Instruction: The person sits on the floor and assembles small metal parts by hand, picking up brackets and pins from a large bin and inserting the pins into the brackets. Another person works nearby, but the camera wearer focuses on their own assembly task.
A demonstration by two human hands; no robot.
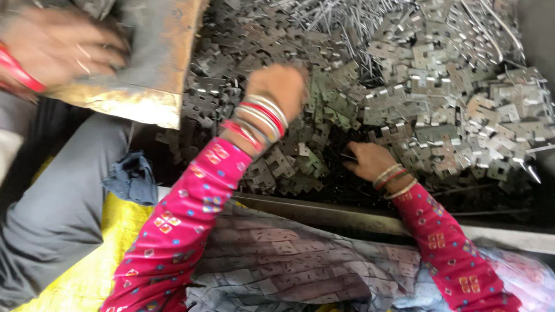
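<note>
A big heap of small flat stamped metal plates (404,98) fills a dark trough in front of me. My left hand (278,86), with several bangles at the wrist, hovers blurred over the heap's middle; its fingers point away and are hidden. My right hand (365,160) rests low at the near edge of the heap, fingers curled down around a few dark plates. Both arms wear pink patterned sleeves.
Another person's hand (58,43) with a red bangle presses on a worn slab (156,69) at the top left; their grey-clad leg (63,208) lies beside it. Thin metal rods (335,17) sit at the heap's back. The trough's near rim (324,211), patterned cloth (277,266), a yellow sack (110,254).
</note>
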